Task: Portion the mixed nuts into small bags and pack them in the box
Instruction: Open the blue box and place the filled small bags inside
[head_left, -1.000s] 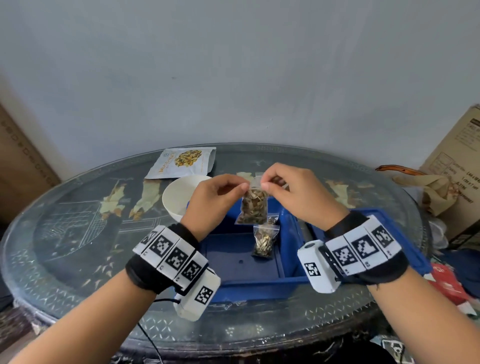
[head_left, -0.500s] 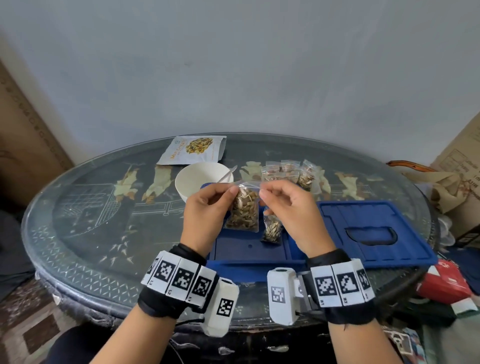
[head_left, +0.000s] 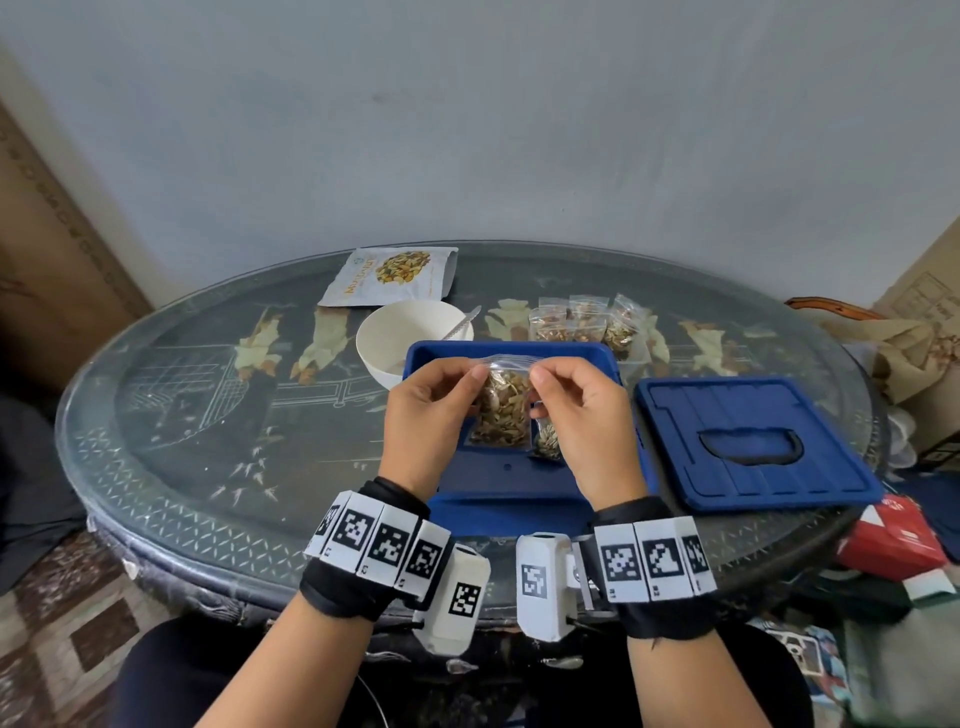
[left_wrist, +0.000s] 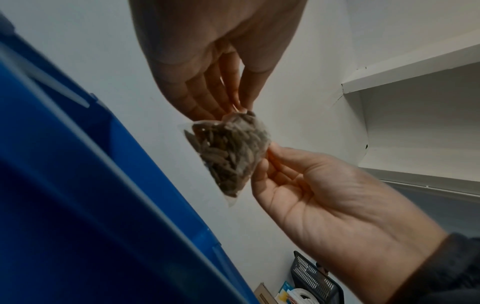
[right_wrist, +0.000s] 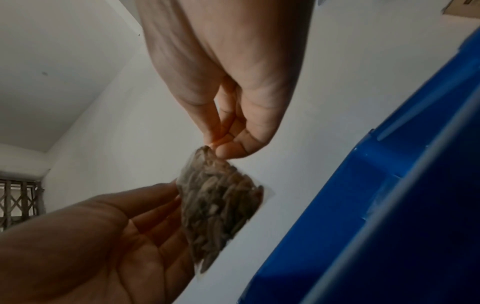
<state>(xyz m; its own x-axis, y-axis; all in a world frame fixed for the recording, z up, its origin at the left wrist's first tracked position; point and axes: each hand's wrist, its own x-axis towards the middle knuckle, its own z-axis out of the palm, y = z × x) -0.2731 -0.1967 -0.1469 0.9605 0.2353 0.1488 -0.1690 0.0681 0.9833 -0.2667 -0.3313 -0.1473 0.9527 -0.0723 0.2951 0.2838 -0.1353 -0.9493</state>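
Note:
A small clear zip bag of mixed nuts (head_left: 501, 413) hangs upright over the open blue box (head_left: 511, 493). My left hand (head_left: 480, 371) pinches its top left corner and my right hand (head_left: 535, 374) pinches its top right corner. Another filled small bag (head_left: 548, 444) lies in the box, partly hidden behind my right hand. In the left wrist view my left hand's fingertips (left_wrist: 233, 107) meet on the bag (left_wrist: 228, 156). In the right wrist view my right hand's fingertips (right_wrist: 223, 148) pinch the bag (right_wrist: 218, 205) beside the box wall (right_wrist: 389, 226).
The blue lid (head_left: 753, 447) lies flat to the right of the box. Behind the box stand several filled small bags (head_left: 582, 325), a white bowl (head_left: 400, 338) with a spoon (head_left: 462, 323), and the nut packet (head_left: 389, 275). Cardboard boxes and clutter crowd the table's right side.
Both hands, still pinching the bag's top edge, have drawn nearer to me and lower over the box. The head view has pulled back, so the lid and the filled bags now show.

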